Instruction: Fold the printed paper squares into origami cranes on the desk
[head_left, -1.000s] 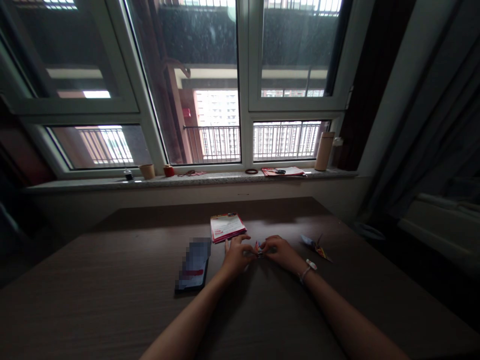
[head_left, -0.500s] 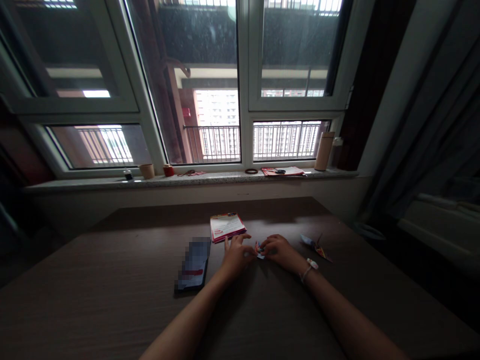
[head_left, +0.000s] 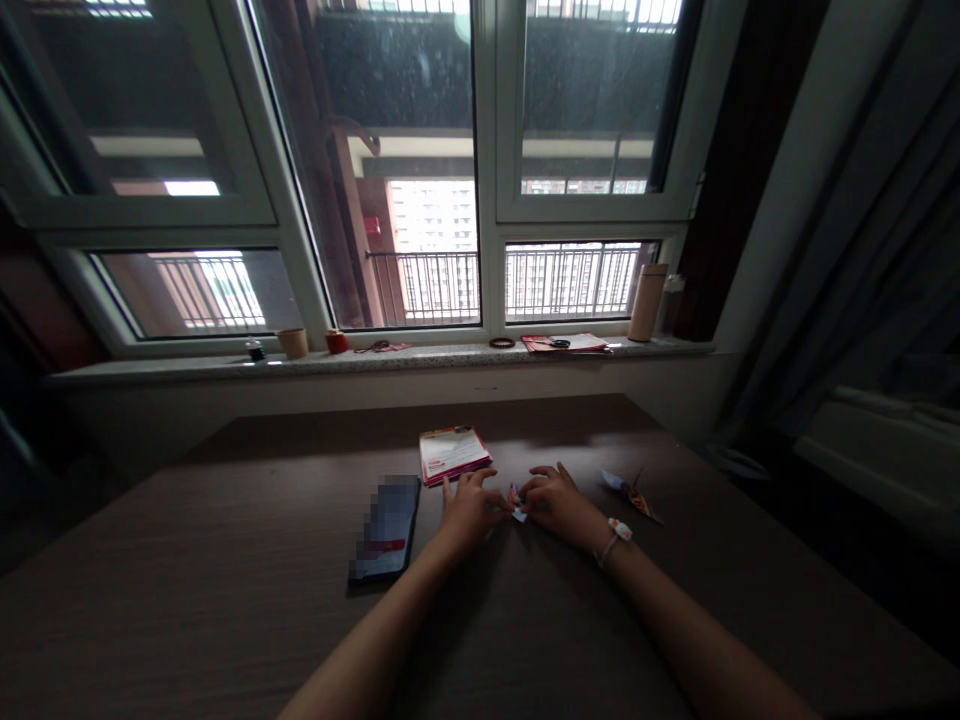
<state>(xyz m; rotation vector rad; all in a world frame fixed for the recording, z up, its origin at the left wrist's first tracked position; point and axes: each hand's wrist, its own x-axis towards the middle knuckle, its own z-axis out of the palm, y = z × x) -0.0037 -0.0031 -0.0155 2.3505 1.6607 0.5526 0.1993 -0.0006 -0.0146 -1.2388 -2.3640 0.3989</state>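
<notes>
My left hand (head_left: 466,506) and my right hand (head_left: 555,502) meet over the dark wooden table (head_left: 225,620). Between their fingertips they pinch a small folded piece of coloured paper (head_left: 516,503), which rests on or just above the tabletop. Both hands have their fingers curled in on it. A pale band (head_left: 616,532) is on my right wrist. Most of the paper is hidden by the fingers.
A red and white pack of paper (head_left: 454,453) lies just beyond my left hand. A dark phone (head_left: 387,528) lies to the left. A folded coloured paper figure (head_left: 631,494) sits to the right. The windowsill (head_left: 450,357) holds cups, a tall cylinder (head_left: 646,302) and papers.
The hands have hardly moved. The fingers of both hands have shifted slightly on the small paper, which now sits a little lower between them.
</notes>
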